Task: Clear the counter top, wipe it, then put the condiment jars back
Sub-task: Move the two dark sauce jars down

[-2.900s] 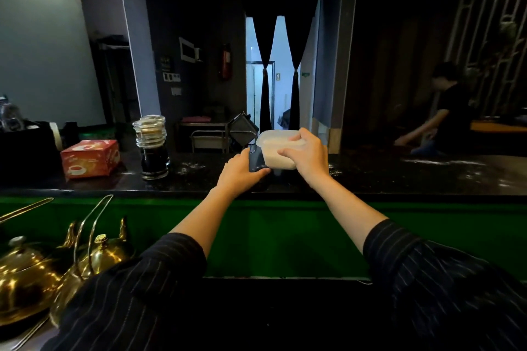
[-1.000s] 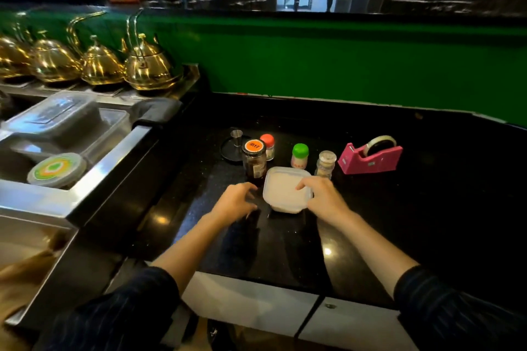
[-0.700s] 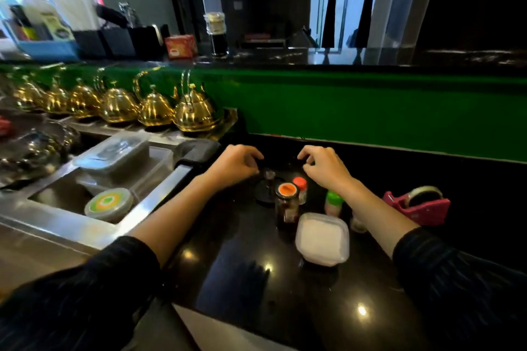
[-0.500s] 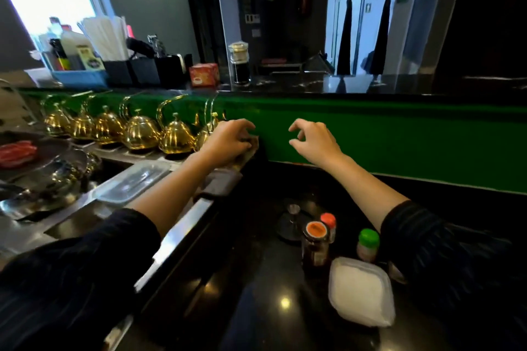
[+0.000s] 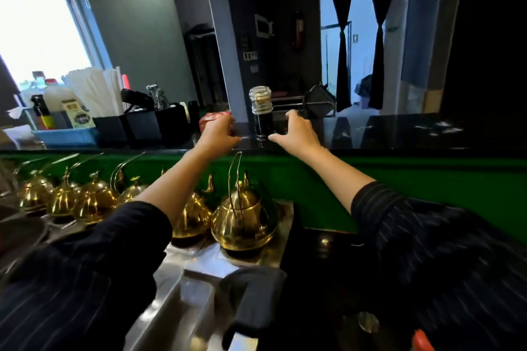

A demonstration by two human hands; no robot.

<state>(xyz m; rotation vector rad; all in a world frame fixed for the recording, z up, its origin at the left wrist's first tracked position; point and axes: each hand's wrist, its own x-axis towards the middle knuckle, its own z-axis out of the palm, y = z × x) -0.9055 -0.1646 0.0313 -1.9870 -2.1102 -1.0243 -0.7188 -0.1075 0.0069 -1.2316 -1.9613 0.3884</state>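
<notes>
The raised black desk (image 5: 399, 134) carries a dark glass jar with a ribbed clear lid (image 5: 260, 114), which stands between the hands. The right hand (image 5: 296, 134) is spread open just beside it. The left hand (image 5: 219, 131) is curled in front of a red box (image 5: 212, 118); I cannot tell whether it grips anything. Brass teapots (image 5: 242, 219) sit below.

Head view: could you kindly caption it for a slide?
Over brass teapots, the left hand and right hand flank a condiment jar on the counter.
</notes>
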